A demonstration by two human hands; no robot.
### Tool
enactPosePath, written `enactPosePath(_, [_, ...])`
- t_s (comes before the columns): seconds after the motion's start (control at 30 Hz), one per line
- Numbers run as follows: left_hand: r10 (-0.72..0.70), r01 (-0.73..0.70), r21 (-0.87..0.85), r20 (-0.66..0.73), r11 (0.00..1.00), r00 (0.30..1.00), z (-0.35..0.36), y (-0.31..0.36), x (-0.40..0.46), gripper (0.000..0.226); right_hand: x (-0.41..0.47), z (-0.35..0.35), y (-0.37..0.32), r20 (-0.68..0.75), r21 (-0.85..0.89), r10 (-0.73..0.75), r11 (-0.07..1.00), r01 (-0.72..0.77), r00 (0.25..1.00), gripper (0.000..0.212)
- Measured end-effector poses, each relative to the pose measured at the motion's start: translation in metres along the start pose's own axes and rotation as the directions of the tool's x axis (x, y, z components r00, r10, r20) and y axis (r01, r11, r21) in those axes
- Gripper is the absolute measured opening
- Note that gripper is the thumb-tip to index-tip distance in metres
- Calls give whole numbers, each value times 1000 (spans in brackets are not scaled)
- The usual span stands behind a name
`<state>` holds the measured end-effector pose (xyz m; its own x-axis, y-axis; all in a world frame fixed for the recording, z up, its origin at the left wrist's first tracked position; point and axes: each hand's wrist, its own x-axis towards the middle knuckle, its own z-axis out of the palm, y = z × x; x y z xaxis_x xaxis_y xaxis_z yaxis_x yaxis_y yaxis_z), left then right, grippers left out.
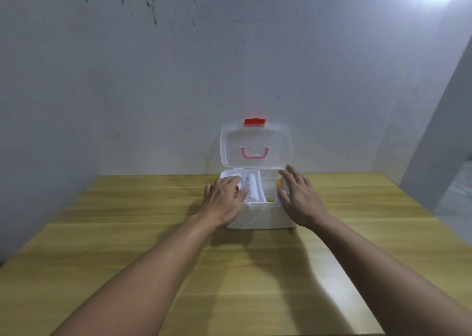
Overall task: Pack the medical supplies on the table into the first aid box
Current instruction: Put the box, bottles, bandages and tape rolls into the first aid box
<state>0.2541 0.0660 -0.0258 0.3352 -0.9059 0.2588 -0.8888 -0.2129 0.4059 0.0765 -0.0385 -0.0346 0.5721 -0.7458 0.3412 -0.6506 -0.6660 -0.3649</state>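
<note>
The small white plastic first aid box (260, 215) stands at the far middle of the yellow wooden desk (127, 233), its clear lid (255, 144) upright. The left hand (223, 200) lies spread over the left compartments, the right hand (298, 200) spread at the right rim, neither pinching anything. The box looks light and stiff, so it may slide; better to hold both side walls.

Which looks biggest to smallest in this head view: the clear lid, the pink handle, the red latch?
1. Clear lid, by far the largest.
2. Pink handle.
3. Red latch, only slightly smaller than the handle.

surface: wooden table (127, 246) | on it: open first aid box (260, 217), near far edge
</note>
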Motion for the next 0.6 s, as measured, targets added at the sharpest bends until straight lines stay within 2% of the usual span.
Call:
enactPosePath(0.13, [42, -42, 44, 2, 998, 999, 2, -6, -2, 45, 0, 0, 0, 0, 2, 0, 1000, 0, 1000, 51])
enactPosePath(0.23, [-3, 3, 20, 24, 1000, 1000, 0, -8, -2, 50, -1, -1, -2, -4, 1, -6, 1000, 6, 1000, 51])
enactPosePath(0.43, [22, -28, 60, 104, 998, 994, -3, -9, -5, 45, -2, -1, -3, -7, 5, 4, 1000, -4, 1000, 51])
enactPosePath(0.5, [38, -46, 83, 92, 996, 995, 0, -11, -4, 51, -2, -1, -3, -3, 11, 7, 1000, -7, 1000, 51])
enactPosePath(0.6, [50, -49, 38, -13, 998, 999, 7, -16, -4, 53, -2, -3, -4, -4, 22, 5, 1000, -5, 1000, 51])
